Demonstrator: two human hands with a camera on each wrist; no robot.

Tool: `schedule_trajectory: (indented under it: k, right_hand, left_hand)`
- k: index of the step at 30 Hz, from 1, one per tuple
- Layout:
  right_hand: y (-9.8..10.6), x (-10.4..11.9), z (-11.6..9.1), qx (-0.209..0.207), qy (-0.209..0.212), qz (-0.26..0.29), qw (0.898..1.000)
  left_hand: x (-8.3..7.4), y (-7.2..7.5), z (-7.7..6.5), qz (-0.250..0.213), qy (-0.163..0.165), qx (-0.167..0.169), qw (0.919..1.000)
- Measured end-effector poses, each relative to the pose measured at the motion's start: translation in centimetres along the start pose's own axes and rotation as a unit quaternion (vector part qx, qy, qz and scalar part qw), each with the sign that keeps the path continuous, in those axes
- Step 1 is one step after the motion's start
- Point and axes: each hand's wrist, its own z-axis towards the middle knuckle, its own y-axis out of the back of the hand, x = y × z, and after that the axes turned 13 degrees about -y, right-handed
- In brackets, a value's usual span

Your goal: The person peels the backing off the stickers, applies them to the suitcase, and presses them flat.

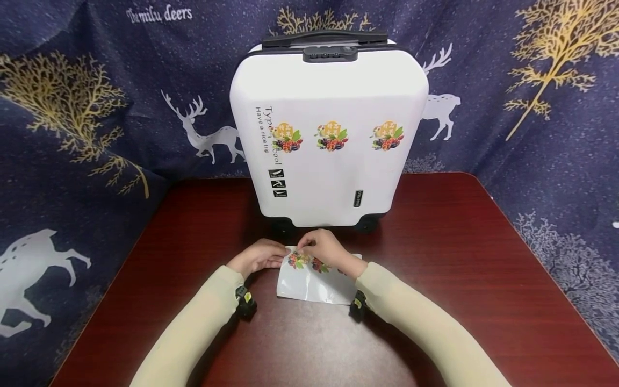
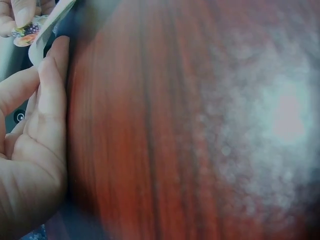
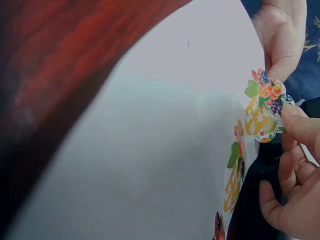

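A white sticker sheet (image 1: 314,287) with a row of printed fruit stickers lies in front of the suitcase. My left hand (image 1: 263,254) holds its left edge between thumb and fingers; in the left wrist view the sheet's edge (image 2: 37,50) curves up by the fingertips. Reaching over the top edge, my right hand (image 1: 329,250) pinches the rim of the leftmost fruit sticker (image 3: 265,107) between thumb and forefinger. This sticker stands out from the sheet along its pinched side. Further fruit stickers (image 3: 234,175) sit along the same edge.
A white suitcase (image 1: 333,183) stands upright on the reddish-brown table (image 1: 203,215), bearing three fruit stickers (image 1: 332,136) across its front. Behind hangs a dark blue cloth (image 1: 193,54) printed with deer and trees.
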Motion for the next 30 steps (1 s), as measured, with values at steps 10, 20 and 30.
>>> schedule_trajectory:
  k: [10,20,30]
  right_hand:
    - [0.3,0.1,-0.5,0.008,-0.012,0.009,1.0]
    - [0.6,0.0,-0.9,0.009,-0.006,0.016,1.0]
    - [0.9,0.0,-1.4,0.006,-0.018,0.017,1.0]
  left_hand:
    - [0.2,0.0,0.1,0.013,-0.003,-0.001,0.9999]
    - [0.0,0.0,0.0,0.015,-0.004,0.008,0.9998]
    - [-0.1,0.0,0.0,0.014,0.0,0.009,0.9999]
